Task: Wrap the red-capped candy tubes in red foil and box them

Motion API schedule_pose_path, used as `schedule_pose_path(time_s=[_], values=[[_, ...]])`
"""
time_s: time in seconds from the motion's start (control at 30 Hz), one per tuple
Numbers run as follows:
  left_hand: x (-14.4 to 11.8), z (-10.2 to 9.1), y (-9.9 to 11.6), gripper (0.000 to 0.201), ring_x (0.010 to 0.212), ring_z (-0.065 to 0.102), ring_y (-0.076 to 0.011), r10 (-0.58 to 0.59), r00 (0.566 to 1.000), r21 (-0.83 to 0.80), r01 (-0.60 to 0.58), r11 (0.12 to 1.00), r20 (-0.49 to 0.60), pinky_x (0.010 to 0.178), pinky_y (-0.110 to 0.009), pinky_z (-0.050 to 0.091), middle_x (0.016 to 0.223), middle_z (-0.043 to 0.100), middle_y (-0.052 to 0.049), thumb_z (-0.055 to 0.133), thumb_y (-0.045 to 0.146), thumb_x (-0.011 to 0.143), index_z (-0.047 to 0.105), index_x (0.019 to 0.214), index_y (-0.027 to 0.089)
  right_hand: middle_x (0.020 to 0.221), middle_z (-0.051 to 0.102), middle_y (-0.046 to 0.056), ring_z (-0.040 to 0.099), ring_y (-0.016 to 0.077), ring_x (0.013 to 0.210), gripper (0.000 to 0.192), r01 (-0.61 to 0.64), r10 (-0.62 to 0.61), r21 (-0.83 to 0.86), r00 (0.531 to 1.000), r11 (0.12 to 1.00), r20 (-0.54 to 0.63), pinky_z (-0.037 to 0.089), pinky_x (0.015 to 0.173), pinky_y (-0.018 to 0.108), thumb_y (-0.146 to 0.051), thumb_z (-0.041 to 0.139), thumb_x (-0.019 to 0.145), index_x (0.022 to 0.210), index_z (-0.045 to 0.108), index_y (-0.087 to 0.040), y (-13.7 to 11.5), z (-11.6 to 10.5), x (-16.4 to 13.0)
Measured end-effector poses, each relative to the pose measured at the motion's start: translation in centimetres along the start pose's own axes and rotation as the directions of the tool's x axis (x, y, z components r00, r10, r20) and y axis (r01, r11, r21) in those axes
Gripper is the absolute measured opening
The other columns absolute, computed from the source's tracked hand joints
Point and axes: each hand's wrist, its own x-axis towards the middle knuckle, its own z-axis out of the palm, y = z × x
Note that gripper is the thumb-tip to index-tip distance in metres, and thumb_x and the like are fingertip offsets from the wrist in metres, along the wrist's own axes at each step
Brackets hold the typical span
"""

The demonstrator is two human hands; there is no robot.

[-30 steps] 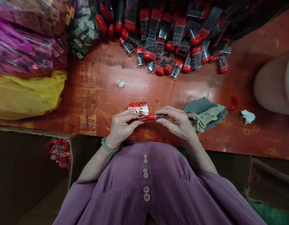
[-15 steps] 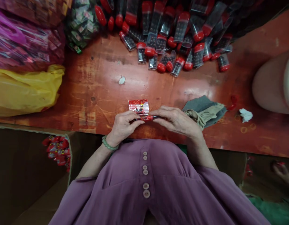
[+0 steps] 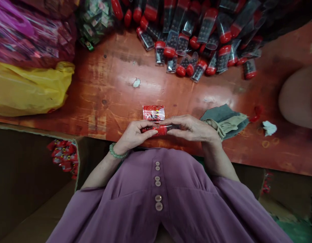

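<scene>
Tube (image 3: 163, 129), red-capped with dark beads inside, held level just above the near table edge, in front of the person's chest; long axis runs left to right across the view, red cap toward the left hand (image 3: 132, 135), clear dark end toward the right hand (image 3: 193, 129); neither end tilts up that I can tell. Both hands pinch it, fingertips pressed onto the tube from each end, thumbs below; a two-ended hold likely steadies so small a thing for fitting its wrapper. Wrapper (image 3: 153, 112), red printed, stands just beyond the tube, touching or nearly so; whether the left fingers hold it too I cannot tell. Cloth (image 3: 225, 121), grey and tan, lies crumpled just right of the right hand, within reach. Table (image 3: 107, 94) red, worn; pile of like tubes (image 3: 196, 37) at the far edge, well apart; yellow bag (image 3: 29, 89) far left; red packs in a box (image 3: 63, 158) below the left edge.
</scene>
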Motion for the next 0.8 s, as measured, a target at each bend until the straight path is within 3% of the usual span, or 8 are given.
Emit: schedule_pose_path(time_s=[0.1,0.23,0.43,0.8], values=[[-0.3,-0.1,0.6,0.032,0.093,0.072,-0.0213,-0.039,0.999,-0.045,0.040,0.998,0.013,0.086,-0.031,0.055,0.103,0.078,-0.009,0.071,0.036,0.080,0.076,0.103,0.014,0.123,0.072,0.007,0.070,0.0199,0.108,0.038,0.008,-0.008,0.035,1.000,0.999,-0.015,0.054,0.093,0.033,-0.031,0.056,0.096,0.132,0.063,-0.021,0.3,0.3,-0.1],[-0.6,-0.2,1.1,0.025,0.089,0.073,-0.0198,-0.046,0.996,-0.092,0.052,0.994,0.071,0.086,-0.031,0.056,0.100,0.079,-0.008,0.068,0.034,0.084,0.077,0.099,0.016,0.120,0.074,0.006,0.071,0.0196,0.104,0.037,0.011,-0.011,0.018,1.000,1.000,-0.028,0.055,0.090,0.033,-0.028,0.056,0.095,0.132,0.063,-0.022,0.3,0.7,0.1],[-0.6,0.2,0.6,0.021,0.079,0.072,-0.0168,-0.086,0.996,-0.106,0.087,0.991,0.016,0.078,-0.028,0.056,0.089,0.079,-0.006,0.070,0.032,0.083,0.079,0.091,0.016,0.122,0.073,0.008,0.071,0.0195,0.105,0.036,0.026,-0.027,-0.019,0.999,0.999,-0.022,0.054,0.092,0.033,-0.026,0.055,0.095,0.130,0.064,-0.019,0.0,1.0,0.5],[-0.5,0.4,-0.1,0.022,0.072,0.069,-0.0146,-0.136,0.990,-0.167,0.142,0.976,0.048,0.071,-0.026,0.054,0.083,0.078,-0.005,0.070,0.035,0.082,0.079,0.088,0.016,0.128,0.070,0.008,0.070,0.0188,0.108,0.045,-0.006,0.003,0.049,0.998,0.999,0.063,0.054,0.093,0.033,-0.030,0.057,0.095,0.139,0.057,-0.020,0.5,0.1,0.3]])
